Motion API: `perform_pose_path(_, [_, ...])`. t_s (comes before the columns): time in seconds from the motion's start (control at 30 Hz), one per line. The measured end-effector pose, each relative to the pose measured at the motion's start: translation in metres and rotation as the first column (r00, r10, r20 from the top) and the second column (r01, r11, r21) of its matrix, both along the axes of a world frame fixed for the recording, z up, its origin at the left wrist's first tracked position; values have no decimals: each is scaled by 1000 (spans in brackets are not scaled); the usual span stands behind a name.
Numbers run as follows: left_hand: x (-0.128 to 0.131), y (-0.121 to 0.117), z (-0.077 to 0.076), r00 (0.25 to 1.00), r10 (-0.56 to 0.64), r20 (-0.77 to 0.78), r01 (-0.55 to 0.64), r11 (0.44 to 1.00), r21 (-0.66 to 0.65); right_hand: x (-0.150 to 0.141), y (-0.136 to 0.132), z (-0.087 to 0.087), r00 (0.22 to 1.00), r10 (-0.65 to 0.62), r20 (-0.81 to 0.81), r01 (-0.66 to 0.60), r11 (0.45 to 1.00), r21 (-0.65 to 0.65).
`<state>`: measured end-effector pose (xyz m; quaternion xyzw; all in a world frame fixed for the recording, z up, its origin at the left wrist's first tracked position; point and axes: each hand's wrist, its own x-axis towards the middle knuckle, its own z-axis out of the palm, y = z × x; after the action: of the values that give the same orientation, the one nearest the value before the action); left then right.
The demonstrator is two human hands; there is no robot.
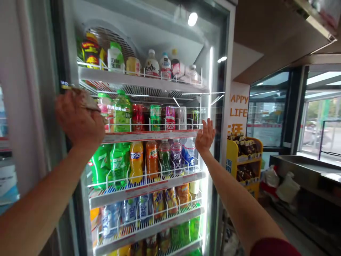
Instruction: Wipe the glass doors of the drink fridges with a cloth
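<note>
Cloth [85,100], crumpled and pale, sits bunched in the left hand [80,119], whose fingers curl over it at the left side of the glass-fronted drinks cooler [231,42]. I can't tell from here whether the cloth touches the glass. I see the right hand [205,136] raised before the cooler's right side, fingers partly spread, near the end of the second shelf [160,135]; contact there is unclear to me too. On that shelf I make out a red can [138,117] and a green can [155,117]; below stands an orange Fanta bottle [136,161]. Farther right is a yellow display rack [232,153].
</note>
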<state>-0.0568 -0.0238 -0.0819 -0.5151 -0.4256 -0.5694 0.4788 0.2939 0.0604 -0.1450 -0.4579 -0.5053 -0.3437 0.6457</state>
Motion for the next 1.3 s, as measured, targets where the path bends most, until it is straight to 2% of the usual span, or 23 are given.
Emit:
perform_pose_path(0.03, [4, 0, -6, 1000, -2, -26, 2, 1000, -1, 0, 0, 0, 1000, -1, -9, 1, 1000, -2])
perform_pose_path(0.1, [21, 1, -24, 957, -37, -287, 17, 997, -71, 0, 0, -1, 1000, -9, -16, 9, 1000, -7])
perform_pose_path(0.17, [35, 5, -39, 804, -90, -587, -3, 988, -155, 1, -1, -1, 1000, -24, -2, 24, 1000, -19])
perform_pose_path(0.2, [37, 7, -42, 755, -92, -650, -21, 986, -164, 1, -1, -2, 999, -33, 7, 33, 999, -24])
perform_pose_path(0.27, [31, 9, -37, 821, -33, -569, -30, 994, -102, 1, -2, -2, 999, -47, 9, 47, 998, -32])
perform_pose_path(0.33, [24, 9, -28, 949, 24, -313, -23, 1000, 6, 0, -2, -4, 999, -52, -4, 52, 998, -36])
perform_pose_path(0.37, [24, 8, -25, 974, 29, -225, -22, 999, 31, -1, -3, -5, 999, -52, -9, 52, 998, -37])
perform_pose_path(0.43, [33, 8, -28, 961, 11, -276, -11, 1000, 0, -2, -3, -7, 999, -49, 1, 49, 998, -38])
perform_pose_path(0.5, [46, 9, -34, 856, -38, -515, -11, 996, -91, -2, -3, -9, 999, -47, 24, 48, 998, -32])
perform_pose_path(0.57, [51, 9, -33, 779, -71, -623, -14, 991, -131, -2, -3, -11, 998, -47, 43, 48, 999, -20])
perform_pose_path(0.6, [49, 9, -29, 803, -65, -593, -7, 993, -118, -2, -3, -11, 998, -50, 47, 51, 999, -13])
perform_pose_path(0.7, [40, 9, -12, 957, -12, -289, 9, 1000, -14, -1, -5, -9, 994, -72, 86, 72, 997, -4])
perform_pose_path(0.77, [49, 10, -11, 972, -5, -234, -3, 999, -34, 0, -7, -5, 976, -77, 201, 81, 997, -13])
perform_pose_path(0.83, [69, 13, -21, 906, -39, -422, -18, 991, -130, 2, -9, -1, 945, -59, 323, 70, 997, -24])
perform_pose_path(0.9, [88, 16, -33, 721, -113, -684, -47, 976, -211, 3, -11, 2, 929, -34, 368, 51, 998, -36])
perform_pose_path(0.97, [89, 17, -33, 582, -163, -797, -74, 965, -252, 3, -12, 3, 933, -18, 360, 39, 998, -51])
perform_pose_path(1.0, [82, 17, -28, 602, -157, -783, -70, 966, -248, 3, -12, 3, 934, -11, 357, 35, 998, -60])
perform_pose_path(1.03, [71, 17, -21, 698, -123, -706, -51, 974, -221, 3, -12, 2, 934, -6, 356, 32, 997, -66])
perform_pose_path(1.1, [50, 17, -8, 920, -23, -391, -19, 994, -104, 3, -13, 1, 935, -1, 354, 26, 998, -65])
perform_pose_path(1.13, [44, 16, -6, 972, 13, -236, -26, 998, -50, 2, -14, 1, 935, 2, 355, 22, 998, -62])
perform_pose_path(1.2, [48, 16, -13, 986, 42, -162, -48, 998, -32, 2, -15, 1, 935, 7, 354, 14, 998, -57])
perform_pose_path(1.23, [56, 16, -22, 963, 34, -268, -54, 996, -70, 3, -15, 1, 935, 10, 354, 11, 998, -56])
perform_pose_path(1.3, [73, 15, -39, 819, -30, -572, -94, 978, -186, 4, -14, 1, 934, 12, 356, 7, 999, -53])
